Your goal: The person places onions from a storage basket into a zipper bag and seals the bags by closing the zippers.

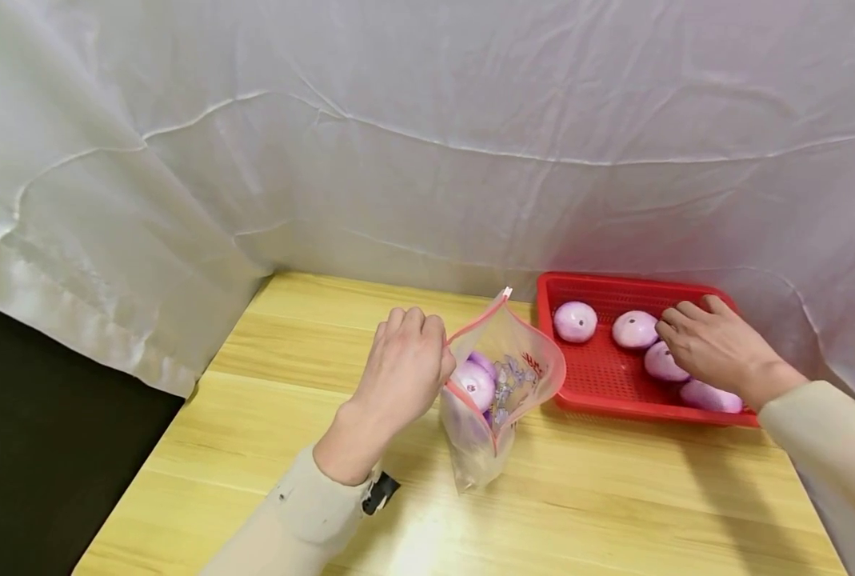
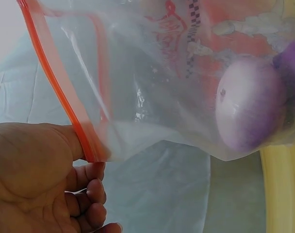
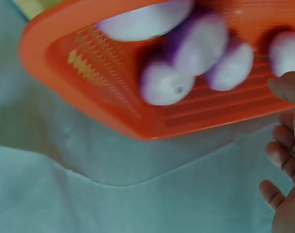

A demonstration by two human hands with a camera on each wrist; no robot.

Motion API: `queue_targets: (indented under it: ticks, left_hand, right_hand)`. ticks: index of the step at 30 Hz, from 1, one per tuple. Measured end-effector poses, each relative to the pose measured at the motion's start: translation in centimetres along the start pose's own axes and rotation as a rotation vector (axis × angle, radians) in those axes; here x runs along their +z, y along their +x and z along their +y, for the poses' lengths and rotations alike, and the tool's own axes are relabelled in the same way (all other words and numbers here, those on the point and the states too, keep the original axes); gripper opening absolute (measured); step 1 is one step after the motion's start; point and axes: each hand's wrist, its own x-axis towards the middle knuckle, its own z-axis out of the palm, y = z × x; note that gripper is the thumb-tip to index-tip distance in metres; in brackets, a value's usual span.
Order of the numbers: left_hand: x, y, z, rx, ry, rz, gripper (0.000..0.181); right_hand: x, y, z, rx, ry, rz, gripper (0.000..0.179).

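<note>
My left hand (image 1: 401,368) pinches the left rim of a clear zip bag (image 1: 479,464) with a red-edged mouth. The bag stands on the table with its mouth spread wide. Inside it lies a purple-and-white onion (image 1: 476,386) with more purple showing beside it. In the left wrist view, thumb and fingers grip the bag's zip edge (image 2: 65,102). My right hand (image 1: 715,344) is over the right part of a red basket (image 1: 636,282), above several similar onions (image 1: 663,364). In the right wrist view its thumb and fingers are apart, with nothing between them.
The basket stands at the right rear of the wooden table (image 1: 283,344), to the right of the bag. Another onion (image 1: 576,322) sits at its left end. A pale grey cloth (image 1: 427,200) hangs behind the table. A dark area (image 1: 53,448) lies past its left edge.
</note>
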Motion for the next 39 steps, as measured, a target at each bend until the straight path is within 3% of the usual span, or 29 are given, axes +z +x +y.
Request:
queue_targets:
  ticks: [4, 12, 15, 20, 24, 27, 31, 34, 39]
  left_hand:
    - [0.1, -0.1, -0.1, -0.003, -0.006, -0.006, 0.016]
    - [0.3, -0.1, -0.3, -0.013, -0.016, -0.017, 0.015]
    - [0.3, 0.0, -0.3, -0.017, -0.018, -0.028, 0.015]
    - [0.3, 0.0, -0.3, -0.019, -0.023, -0.029, 0.016]
    - [0.5, -0.1, -0.3, -0.008, -0.028, -0.028, 0.015]
    - [0.5, -0.2, -0.2, -0.002, -0.025, -0.029, 0.013]
    - [0.6, -0.3, -0.2, -0.003, -0.020, -0.030, 0.013]
    - [0.7, -0.5, -0.2, -0.004, -0.017, -0.024, 0.013]
    - [0.7, -0.8, -0.2, 0.001, 0.002, -0.006, 0.014]
  right_hand:
    - [1.3, -1.3, 0.9, -0.029, 0.000, -0.046, 0.038]
    - [2.4, -2.5, 1.0, -0.048, -0.054, -0.236, 0.057]
    - [2.5, -2.3, 0.8, -0.069, -0.063, -0.210, 0.067]
    - [2.8, -0.7, 0.5, -0.106, -0.046, -0.089, 0.075]
    - [3.0, 0.9, 0.1, -0.124, -0.026, -0.029, 0.064]
    - [2.9, 2.3, -0.1, -0.147, -0.024, -0.036, 0.059]
    - [2.5, 4.5, -0.4, -0.201, -0.082, -0.109, 0.068]
    - [3.0, 6.0, -0.7, -0.249, -0.134, -0.116, 0.070]
    - [4.9, 7.9, -1.0, -0.304, -0.117, -0.047, 0.043]
